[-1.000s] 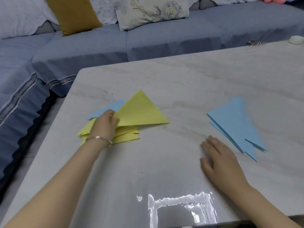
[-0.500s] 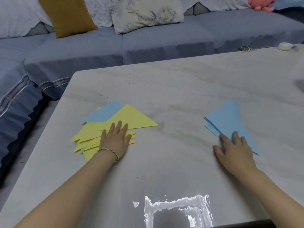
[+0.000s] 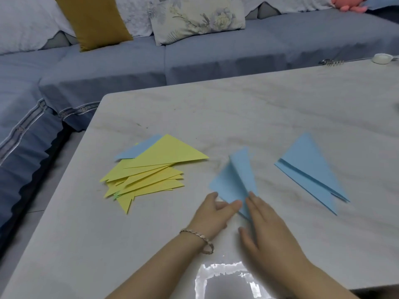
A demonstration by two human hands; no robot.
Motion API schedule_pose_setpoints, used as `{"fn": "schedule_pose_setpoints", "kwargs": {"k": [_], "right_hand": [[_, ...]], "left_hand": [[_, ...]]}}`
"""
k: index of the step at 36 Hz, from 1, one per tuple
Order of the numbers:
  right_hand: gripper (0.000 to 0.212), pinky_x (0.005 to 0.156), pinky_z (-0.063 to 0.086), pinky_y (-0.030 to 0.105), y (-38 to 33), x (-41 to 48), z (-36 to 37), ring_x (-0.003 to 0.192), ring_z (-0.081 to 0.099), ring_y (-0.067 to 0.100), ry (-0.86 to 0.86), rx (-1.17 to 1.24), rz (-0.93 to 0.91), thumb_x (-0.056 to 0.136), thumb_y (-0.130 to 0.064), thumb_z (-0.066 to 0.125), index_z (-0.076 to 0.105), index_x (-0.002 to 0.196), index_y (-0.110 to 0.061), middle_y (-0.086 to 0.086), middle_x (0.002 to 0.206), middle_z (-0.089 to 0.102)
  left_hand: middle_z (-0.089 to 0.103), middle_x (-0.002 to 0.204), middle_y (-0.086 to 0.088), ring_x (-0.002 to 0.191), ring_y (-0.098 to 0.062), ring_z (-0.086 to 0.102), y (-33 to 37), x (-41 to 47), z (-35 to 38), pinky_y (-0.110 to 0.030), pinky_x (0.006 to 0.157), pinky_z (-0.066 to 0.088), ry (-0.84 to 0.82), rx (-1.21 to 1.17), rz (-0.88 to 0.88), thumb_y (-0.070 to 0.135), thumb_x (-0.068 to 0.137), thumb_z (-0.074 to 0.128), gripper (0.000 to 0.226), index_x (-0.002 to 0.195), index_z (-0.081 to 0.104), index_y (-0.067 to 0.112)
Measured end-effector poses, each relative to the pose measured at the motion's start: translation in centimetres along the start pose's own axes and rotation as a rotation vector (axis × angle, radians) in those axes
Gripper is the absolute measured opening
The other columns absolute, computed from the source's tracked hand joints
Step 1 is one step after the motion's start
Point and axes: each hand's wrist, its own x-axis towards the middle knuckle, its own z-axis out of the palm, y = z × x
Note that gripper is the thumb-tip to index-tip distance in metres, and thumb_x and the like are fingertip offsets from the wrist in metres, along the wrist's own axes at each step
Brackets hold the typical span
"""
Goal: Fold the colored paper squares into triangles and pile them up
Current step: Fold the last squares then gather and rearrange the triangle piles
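Left pile (image 3: 155, 167) and right pile (image 3: 308, 167) well apart on the surface (image 3: 259, 108), loose sheet (image 3: 233, 180) between, sofa (image 3: 216, 61) behind.

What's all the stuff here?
yellow triangles: many, yellow, piled at left
blue triangle: one, blue, peeking from under that pile
blue paper: one, blue, half-folded, middle
blue triangles: a few, blue, at right
table: one, pale marble, under everything
sofa: one, grey-blue, behind table
mustard cushion: one, on sofa
flowery cushion: one, on sofa
pink toy: one, sofa's far right
bracelet: one, silvery, left wrist
left hand: one, touching blue paper
right hand: one, straight fingers on blue paper
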Motion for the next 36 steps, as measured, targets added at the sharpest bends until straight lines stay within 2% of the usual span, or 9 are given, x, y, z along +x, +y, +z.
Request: {"fn": "schedule_pose_setpoints", "kwargs": {"k": [4,9,13,19,24,27,30,34,36], "right_hand": [[0.055,0.097,0.031,0.019,-1.4,-0.5,-0.1,0.104,0.063,0.014,-0.058,0.082,-0.101,0.072,-0.039,0.041,0.064,0.113,-0.010,0.001,0.115,0.065],[0.046,0.093,0.036,0.014,-1.2,-0.8,0.2,0.111,0.057,0.007,-0.138,0.136,-0.178,0.074,-0.042,0.041,0.058,0.114,-0.025,-0.005,0.122,0.061],[0.027,0.092,0.035,0.010,0.1,-0.9,0.4,0.115,0.053,0.006,-0.170,0.175,-0.238,0.079,-0.042,0.043,0.056,0.101,-0.032,-0.005,0.125,0.059],[0.030,0.098,0.030,0.016,1.5,-0.4,0.1,0.116,0.046,0.005,-0.098,0.216,-0.254,0.083,-0.037,0.046,0.055,0.111,-0.030,-0.007,0.126,0.058],[0.053,0.104,0.033,0.024,1.8,1.0,0.4,0.132,0.037,0.011,-0.113,0.051,-0.230,0.087,-0.046,0.033,0.053,0.129,-0.021,-0.003,0.141,0.045],[0.073,0.114,0.004,0.020,1.4,1.4,1.7,0.140,0.015,0.010,-0.233,-0.033,-0.213,0.088,-0.065,0.003,0.028,0.144,-0.024,-0.008,0.151,0.011],[0.067,0.109,0.011,0.026,1.3,1.0,2.8,0.126,0.046,0.017,-0.340,-0.080,-0.125,0.095,-0.057,0.005,0.054,0.127,-0.024,-0.001,0.138,0.048],[0.066,0.109,0.011,0.027,1.6,0.7,3.5,0.128,0.038,0.016,-0.282,-0.107,-0.124,0.096,-0.056,0.009,0.057,0.126,-0.022,0.001,0.136,0.051],[0.066,0.108,0.016,0.028,1.1,1.0,3.6,0.126,0.042,0.015,-0.217,-0.107,-0.126,0.096,-0.053,0.009,0.060,0.123,-0.021,0.000,0.133,0.054]], "left_hand": [[0.061,0.092,0.004,0.080,-0.009,0.062,-0.4,0.5,0.8,-0.030,0.074,0.054,0.045,-0.104,0.015,0.016,0.083,0.066,0.053,0.127,0.035,0.019],[0.062,0.086,-0.002,0.074,-0.013,0.062,-0.4,1.0,0.6,-0.023,0.069,0.052,0.183,0.007,0.120,-0.003,0.085,0.050,0.034,0.107,0.048,0.022],[0.065,0.089,-0.014,0.088,-0.031,0.064,-0.9,2.3,-0.3,-0.047,0.082,0.053,0.219,0.108,0.133,-0.004,0.080,0.048,0.039,0.088,0.051,0.033],[0.055,0.084,0.002,0.069,-0.010,0.051,0.4,3.0,-2.8,-0.012,0.056,0.037,0.251,0.364,0.347,-0.004,0.085,0.036,0.049,0.118,0.051,0.028],[0.057,0.107,-0.001,0.094,-0.017,0.051,0.5,3.9,-5.3,-0.017,0.076,0.034,0.233,0.633,0.408,0.000,0.091,0.036,0.051,0.137,0.040,0.022],[0.043,0.138,-0.008,0.126,-0.023,0.038,-0.9,3.9,-5.3,-0.023,0.104,0.026,0.270,0.876,0.460,0.004,0.091,0.039,0.051,0.140,0.035,0.017],[0.030,0.149,-0.009,0.138,-0.022,0.029,-2.6,2.4,-4.2,-0.020,0.111,0.011,0.147,0.974,0.521,0.017,0.091,0.028,0.048,0.138,0.039,0.012],[0.062,0.123,0.004,0.112,-0.013,0.060,-5.7,1.2,-3.4,-0.028,0.089,0.048,0.028,1.251,0.609,0.034,0.084,0.031,0.047,0.115,0.064,0.020],[0.060,0.124,0.010,0.114,-0.011,0.058,-7.0,1.0,-3.4,-0.031,0.089,0.051,0.063,1.326,0.615,0.038,0.092,0.024,0.046,0.120,0.057,0.024]]}}
